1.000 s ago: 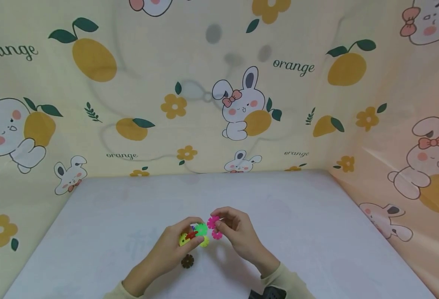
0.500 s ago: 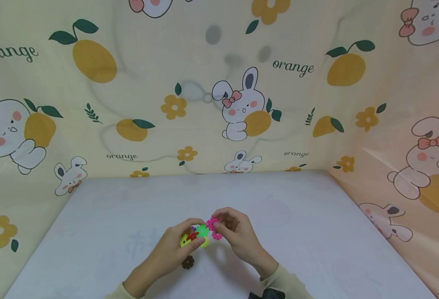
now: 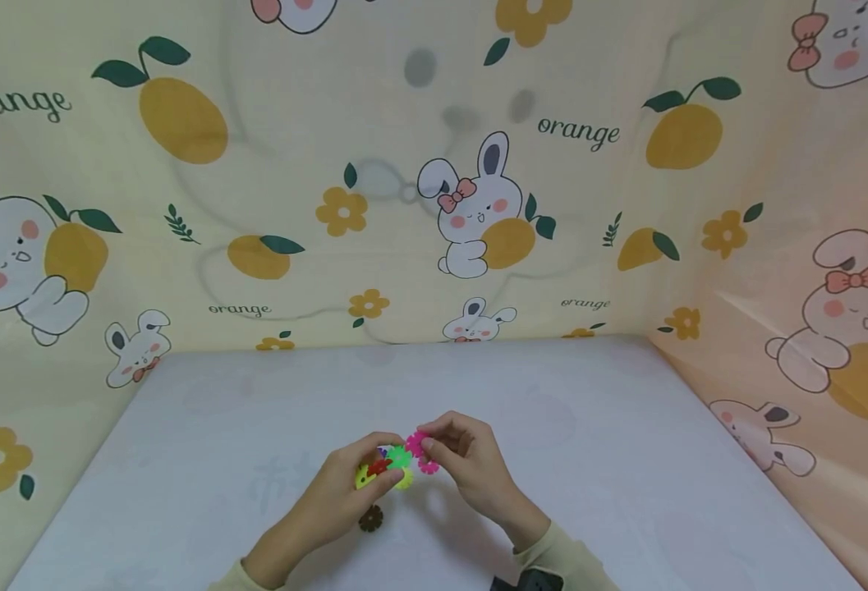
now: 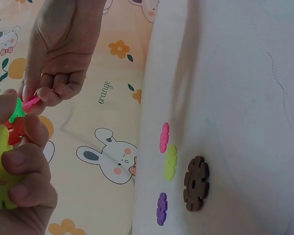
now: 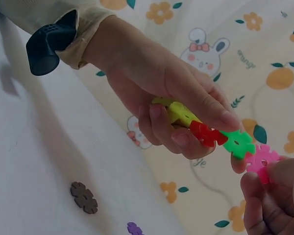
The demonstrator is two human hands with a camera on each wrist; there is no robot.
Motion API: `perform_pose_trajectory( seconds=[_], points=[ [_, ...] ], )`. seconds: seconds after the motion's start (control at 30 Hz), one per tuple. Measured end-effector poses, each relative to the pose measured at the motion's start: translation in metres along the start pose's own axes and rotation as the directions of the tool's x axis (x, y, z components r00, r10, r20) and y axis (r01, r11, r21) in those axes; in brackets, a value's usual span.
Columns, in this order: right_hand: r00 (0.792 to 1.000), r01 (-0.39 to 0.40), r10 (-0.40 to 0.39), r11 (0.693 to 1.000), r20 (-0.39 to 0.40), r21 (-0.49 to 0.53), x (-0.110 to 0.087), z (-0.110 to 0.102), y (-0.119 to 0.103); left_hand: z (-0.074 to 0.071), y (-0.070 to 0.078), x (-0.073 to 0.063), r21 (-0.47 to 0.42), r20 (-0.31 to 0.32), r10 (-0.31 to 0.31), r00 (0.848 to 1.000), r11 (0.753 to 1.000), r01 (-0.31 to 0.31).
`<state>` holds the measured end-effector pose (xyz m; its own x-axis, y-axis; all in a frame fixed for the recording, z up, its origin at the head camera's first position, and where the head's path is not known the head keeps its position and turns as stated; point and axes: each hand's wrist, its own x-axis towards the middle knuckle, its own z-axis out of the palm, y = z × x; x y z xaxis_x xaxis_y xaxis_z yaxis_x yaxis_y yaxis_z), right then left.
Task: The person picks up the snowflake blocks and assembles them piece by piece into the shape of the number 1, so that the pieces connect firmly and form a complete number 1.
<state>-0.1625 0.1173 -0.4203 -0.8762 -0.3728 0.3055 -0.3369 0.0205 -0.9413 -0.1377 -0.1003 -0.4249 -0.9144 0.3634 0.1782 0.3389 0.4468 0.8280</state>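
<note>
My left hand [image 3: 333, 484] grips a joined row of snowflake building discs, with a yellow disc [image 5: 181, 113] in the curled fingers, then a red disc [image 5: 207, 134] and a green disc [image 5: 238, 143] at the end. My right hand [image 3: 481, 472] pinches a pink disc [image 5: 262, 161] between thumb and fingertips. Its edge meets the green disc's edge; how deep the slots sit in each other I cannot tell. Below on the table lie a brown disc [image 3: 370, 518], another pink disc [image 4: 164, 137], a yellow-green disc [image 4: 170, 163] and a purple disc [image 4: 161, 209].
The white table [image 3: 589, 460] spreads out around both hands. A cream cloth [image 3: 389, 263] printed with rabbits and oranges hangs behind it and along the sides. A dark device [image 5: 46, 49] is strapped at the left sleeve.
The pink disc in my right hand has shifted slightly left, from just apart from the green disc to touching it. My left hand keeps its grip almost in place.
</note>
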Motion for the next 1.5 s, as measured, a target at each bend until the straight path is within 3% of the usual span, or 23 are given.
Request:
perform_pose_trajectory(
  seconds=[0.27, 0.73, 0.93, 1.5],
  points=[
    [1.0, 0.029, -0.03, 0.999, 0.008, 0.045, -0.001, 0.002, 0.002, 0.001, 0.001, 0.0, -0.007, 0.028, -0.028, 0.999, 1.0, 0.029],
    [0.999, 0.045, -0.046, 0.992, 0.008, 0.117, -0.001, 0.009, 0.007, 0.001, -0.001, 0.0, -0.069, 0.052, -0.003, 0.999, 0.998, 0.007],
    [1.0, 0.007, -0.009, 0.99, 0.012, 0.139, -0.002, 0.01, 0.007, 0.001, -0.001, 0.0, -0.059, 0.045, 0.014, 0.999, 0.998, -0.011],
    [1.0, 0.004, -0.006, 0.997, 0.029, 0.082, -0.002, 0.008, 0.007, -0.003, 0.0, 0.003, -0.065, 0.093, -0.065, 0.994, 0.995, 0.072]
  ],
)
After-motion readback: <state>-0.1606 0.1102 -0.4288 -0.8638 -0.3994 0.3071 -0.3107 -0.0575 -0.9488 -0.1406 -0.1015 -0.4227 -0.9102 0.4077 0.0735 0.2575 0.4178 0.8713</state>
